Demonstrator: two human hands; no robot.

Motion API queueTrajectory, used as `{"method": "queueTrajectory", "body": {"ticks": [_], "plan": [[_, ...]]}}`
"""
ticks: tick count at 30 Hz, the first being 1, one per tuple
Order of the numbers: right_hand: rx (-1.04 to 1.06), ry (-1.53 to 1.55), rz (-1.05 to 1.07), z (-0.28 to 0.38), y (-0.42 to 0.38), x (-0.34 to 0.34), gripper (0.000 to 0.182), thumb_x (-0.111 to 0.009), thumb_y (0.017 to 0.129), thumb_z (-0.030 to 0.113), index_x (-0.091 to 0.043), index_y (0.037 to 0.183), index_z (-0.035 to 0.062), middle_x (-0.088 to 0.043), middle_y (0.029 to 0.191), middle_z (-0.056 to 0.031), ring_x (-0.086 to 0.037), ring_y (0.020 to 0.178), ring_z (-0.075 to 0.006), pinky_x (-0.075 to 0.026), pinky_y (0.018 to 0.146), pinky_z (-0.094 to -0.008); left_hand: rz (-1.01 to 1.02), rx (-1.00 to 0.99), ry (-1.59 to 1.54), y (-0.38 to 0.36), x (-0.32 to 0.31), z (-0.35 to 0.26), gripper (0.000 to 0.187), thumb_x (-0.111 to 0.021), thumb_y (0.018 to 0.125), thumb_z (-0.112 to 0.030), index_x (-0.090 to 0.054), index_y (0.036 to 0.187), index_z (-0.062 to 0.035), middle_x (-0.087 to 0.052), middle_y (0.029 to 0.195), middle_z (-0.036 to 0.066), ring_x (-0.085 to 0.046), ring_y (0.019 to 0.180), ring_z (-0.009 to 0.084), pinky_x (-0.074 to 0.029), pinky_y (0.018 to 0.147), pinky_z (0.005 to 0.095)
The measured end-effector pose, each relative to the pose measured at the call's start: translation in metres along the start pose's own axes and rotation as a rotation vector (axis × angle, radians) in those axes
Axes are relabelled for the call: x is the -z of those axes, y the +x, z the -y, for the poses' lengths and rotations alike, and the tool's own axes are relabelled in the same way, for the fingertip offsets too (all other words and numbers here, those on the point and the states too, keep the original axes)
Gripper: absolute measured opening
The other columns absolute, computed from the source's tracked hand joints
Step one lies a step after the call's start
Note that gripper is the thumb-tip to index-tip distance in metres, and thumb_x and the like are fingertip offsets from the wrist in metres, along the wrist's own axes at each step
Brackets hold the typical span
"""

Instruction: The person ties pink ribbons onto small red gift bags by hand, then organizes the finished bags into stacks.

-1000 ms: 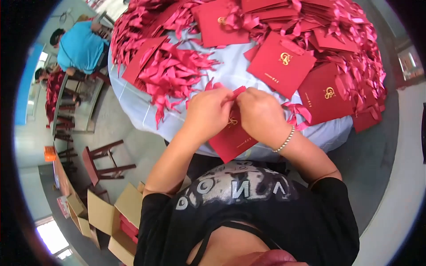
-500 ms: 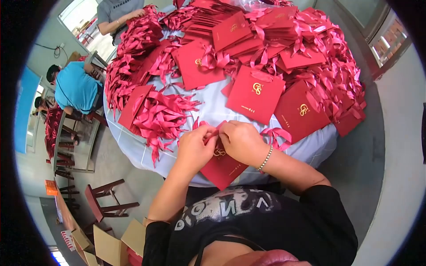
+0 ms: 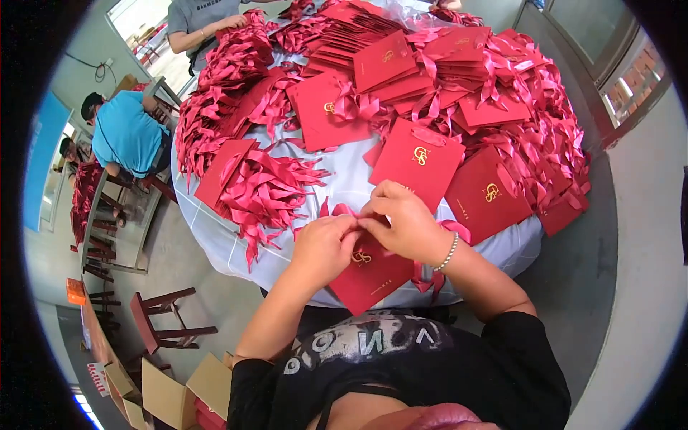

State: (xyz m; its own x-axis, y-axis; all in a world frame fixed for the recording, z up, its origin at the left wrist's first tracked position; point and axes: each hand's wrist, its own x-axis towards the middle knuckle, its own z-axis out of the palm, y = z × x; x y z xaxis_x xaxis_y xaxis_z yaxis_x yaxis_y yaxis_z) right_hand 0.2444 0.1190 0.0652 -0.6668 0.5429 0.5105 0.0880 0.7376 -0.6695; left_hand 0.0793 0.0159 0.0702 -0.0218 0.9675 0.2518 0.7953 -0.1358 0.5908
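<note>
Fingers of our left hand [image 3: 320,248] and our right hand [image 3: 411,228] meet tip to tip. We log both pinches as closed at the thumb and forefinger, with pink ribbon [image 3: 342,210] between them. The curled fingers hide part of the strand, so we cannot tell exactly how it runs or whether it is knotted.

The red bag [image 3: 373,283] lies flat, directly below the fingertips on our side, its gold mark partly under our right fingers. Its lower corner points toward us. We judge the step in hand to be fine ribbon handling at the upper edge of this bag, both hands sharing the work.

Surroundings, taken from the fingers: just beyond the right ones, a second bag [image 3: 412,168] on the pale tablecloth [image 3: 344,175]; farther off to the right, a third bag [image 3: 491,197]. Beyond the left fingers, apart from them, a ribbon heap [image 3: 265,190]. A beaded bracelet [image 3: 450,251] sits behind the right fingers, at the wrist, near a loose ribbon loop [image 3: 456,229].

Our judgement on the next move: it calls for one pinch holding while the other shifts, with light, even tension. Too hard a pull could skew the bag or crease its edge; too slack a pinch could let the strand slip.
</note>
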Motion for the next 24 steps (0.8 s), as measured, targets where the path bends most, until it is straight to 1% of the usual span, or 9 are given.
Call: {"method": "queueTrajectory", "body": {"ticks": [5,9,12,14,15,16,18,20,24], "plan": [[-0.018,-0.082,0.497,-0.011,0.027,0.032,0.027,-0.067,0.081,0.027,-0.07,0.074,0.001,-0.063,0.069,-0.0194,-0.062,0.067,-0.0357,-0.05,0.065,-0.0444,-0.058,-0.238,0.126,-0.006,0.004,-0.018,0.013,-0.071,0.078,-0.008,-0.068,0.09,-0.0057,-0.068,0.08,0.011,-0.066,0.075,0.0288,-0.052,0.065,0.0389],[-0.022,-0.154,0.988,-0.013,0.059,0.04,0.029,-0.065,0.085,0.027,-0.07,0.076,-0.0004,-0.064,0.076,-0.018,-0.061,0.072,-0.0356,-0.048,0.068,-0.0431,-0.137,-0.406,0.255,-0.01,0.004,-0.03,0.019,-0.07,0.071,-0.006,-0.066,0.09,-0.0075,-0.062,0.076,0.007,-0.062,0.072,0.0261,-0.05,0.062,0.0381],[-0.033,0.008,1.077,-0.022,0.071,0.037,0.019,-0.069,0.082,0.02,-0.075,0.086,0.002,-0.067,0.075,-0.012,-0.063,0.063,-0.023,-0.049,0.06,-0.0368,-0.142,-0.401,0.313,-0.014,0.005,-0.03,0.017,-0.07,0.073,-0.007,-0.066,0.09,-0.0077,-0.062,0.076,0.007,-0.063,0.073,0.0259,-0.05,0.062,0.0378],[-0.259,0.019,1.137,0.003,0.082,0.044,0.018,-0.071,0.08,0.016,-0.076,0.09,0.0023,-0.067,0.073,-0.007,-0.058,0.052,-0.014,-0.046,0.047,-0.0312,-0.135,-0.369,0.288,-0.015,0.006,-0.03,0.017,-0.069,0.074,-0.008,-0.066,0.091,-0.0084,-0.063,0.077,0.008,-0.063,0.074,0.0253,-0.05,0.062,0.0381],[-0.229,0.074,1.082,-0.006,0.078,0.039,0.017,-0.071,0.08,0.015,-0.075,0.09,0.0016,-0.066,0.07,-0.0046,-0.052,0.043,-0.0111,-0.04,0.038,-0.0295,-0.111,-0.341,0.275,-0.017,0.006,-0.028,0.016,-0.069,0.075,-0.008,-0.067,0.091,-0.0087,-0.063,0.078,0.008,-0.063,0.074,0.0253,-0.05,0.062,0.0385],[-0.367,0.016,1.061,0.01,0.08,0.042,0.017,-0.072,0.08,0.015,-0.075,0.088,0.0013,-0.066,0.071,-0.0054,-0.059,0.053,-0.0121,-0.046,0.048,-0.0279,-0.087,-0.314,0.263,-0.018,0.006,-0.024,0.015,-0.068,0.076,-0.008,-0.067,0.091,-0.009,-0.064,0.079,0.008,-0.063,0.074,0.0252,-0.05,0.062,0.0389],[-0.291,0.033,0.948,-0.01,0.066,0.028,0.015,-0.069,0.082,0.012,-0.074,0.089,0.0001,-0.067,0.075,-0.005,-0.063,0.067,-0.0119,-0.051,0.063,-0.0274,-0.065,-0.197,0.12,-0.018,0.006,-0.017,0.011,-0.067,0.083,-0.008,-0.068,0.093,-0.0038,-0.068,0.082,0.011,-0.066,0.073,0.0279,-0.052,0.064,0.0355],[-0.422,0.156,0.779,-0.017,0.057,0.018,0.014,-0.066,0.085,0.01,-0.072,0.09,-0.0007,-0.068,0.081,-0.0045,-0.063,0.077,-0.0114,-0.05,0.073,-0.0272,-0.016,-0.029,-0.034,-0.017,0.011,-0.011,0.011,-0.066,0.086,-0.008,-0.069,0.094,-0.0005,-0.07,0.083,0.012,-0.068,0.072,0.0283,-0.052,0.065,0.0333],[-0.668,0.341,0.144,-0.044,0.058,0.003,0.013,-0.063,0.091,0.01,-0.069,0.094,-0.0018,-0.069,0.093,-0.0029,-0.061,0.087,-0.0105,-0.048,0.082,-0.0258,0.141,0.053,-0.414,-0.018,0.016,-0.001,0.011,-0.064,0.092,-0.008,-0.068,0.095,0.0017,-0.066,0.073,0.006,-0.059,0.066,0.0077,-0.047,0.062,0.025]]}}
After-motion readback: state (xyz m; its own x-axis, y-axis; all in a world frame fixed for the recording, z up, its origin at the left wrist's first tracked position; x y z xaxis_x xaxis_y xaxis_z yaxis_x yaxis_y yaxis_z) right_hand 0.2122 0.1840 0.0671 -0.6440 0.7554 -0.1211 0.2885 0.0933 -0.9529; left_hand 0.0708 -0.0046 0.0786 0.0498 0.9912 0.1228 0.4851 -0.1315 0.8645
